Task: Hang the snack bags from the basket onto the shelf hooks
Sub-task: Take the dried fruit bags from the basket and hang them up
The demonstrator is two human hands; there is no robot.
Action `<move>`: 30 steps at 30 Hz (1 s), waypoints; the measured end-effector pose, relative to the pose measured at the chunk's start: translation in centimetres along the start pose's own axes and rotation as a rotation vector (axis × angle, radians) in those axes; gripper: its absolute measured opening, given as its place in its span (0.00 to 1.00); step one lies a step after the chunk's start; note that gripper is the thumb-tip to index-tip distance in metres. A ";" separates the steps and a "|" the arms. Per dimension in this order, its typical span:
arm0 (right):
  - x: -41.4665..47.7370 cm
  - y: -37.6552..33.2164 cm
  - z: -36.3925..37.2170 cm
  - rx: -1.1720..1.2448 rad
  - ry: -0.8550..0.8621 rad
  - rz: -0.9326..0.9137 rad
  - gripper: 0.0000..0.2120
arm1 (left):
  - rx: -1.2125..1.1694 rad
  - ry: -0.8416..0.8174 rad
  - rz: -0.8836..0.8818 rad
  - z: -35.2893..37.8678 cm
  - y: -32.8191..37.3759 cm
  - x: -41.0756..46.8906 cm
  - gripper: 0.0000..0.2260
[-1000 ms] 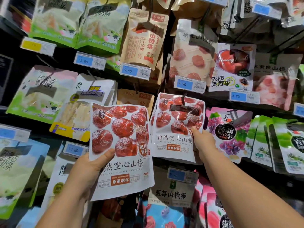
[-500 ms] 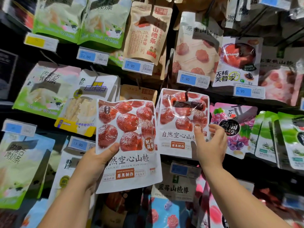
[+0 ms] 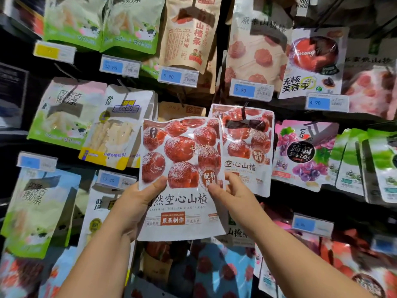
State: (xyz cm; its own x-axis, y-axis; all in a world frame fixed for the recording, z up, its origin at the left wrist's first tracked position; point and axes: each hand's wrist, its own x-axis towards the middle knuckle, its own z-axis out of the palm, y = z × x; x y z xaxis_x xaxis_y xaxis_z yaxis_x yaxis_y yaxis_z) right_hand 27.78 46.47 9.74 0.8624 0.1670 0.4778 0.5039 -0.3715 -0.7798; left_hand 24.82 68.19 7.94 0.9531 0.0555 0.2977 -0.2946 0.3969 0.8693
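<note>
Left hand [image 3: 137, 203] and right hand [image 3: 233, 195] pinch a hawthorn bag [image 3: 182, 160], not yet hung.
It overlaps a matching bag [image 3: 251, 147] already on its hook [image 3: 243, 109]; basket unseen, remainder unclear.

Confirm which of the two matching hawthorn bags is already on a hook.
The rear right bag, with the hook through its top. The front bag is off the hook, gripped by left hand and right hand.

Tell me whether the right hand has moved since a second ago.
Yes. Against the hung hawthorn bag, the right hand went left, from its right edge to its lower left, and now pinches the held bag.
</note>
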 end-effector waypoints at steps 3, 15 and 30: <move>-0.8 -0.1 -0.5 0.085 0.006 -0.019 0.43 | 0.012 -0.044 0.016 0.4 0.4 -0.3 0.10; 0.4 -0.4 -6.9 0.298 0.200 -0.100 0.32 | -0.091 -0.183 0.050 9.7 1.4 3.0 0.07; 3.6 1.4 -10.4 0.231 0.274 -0.137 0.22 | 0.065 -0.188 0.055 13.0 0.9 7.0 0.14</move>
State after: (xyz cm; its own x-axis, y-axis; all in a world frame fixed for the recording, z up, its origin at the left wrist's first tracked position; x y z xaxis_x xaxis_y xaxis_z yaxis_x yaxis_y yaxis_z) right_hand 31.05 37.06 14.60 0.7577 -0.0609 0.6498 0.6379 -0.1414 -0.7570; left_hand 30.34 57.01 15.91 0.9076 -0.0990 0.4081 -0.3552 0.3374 0.8718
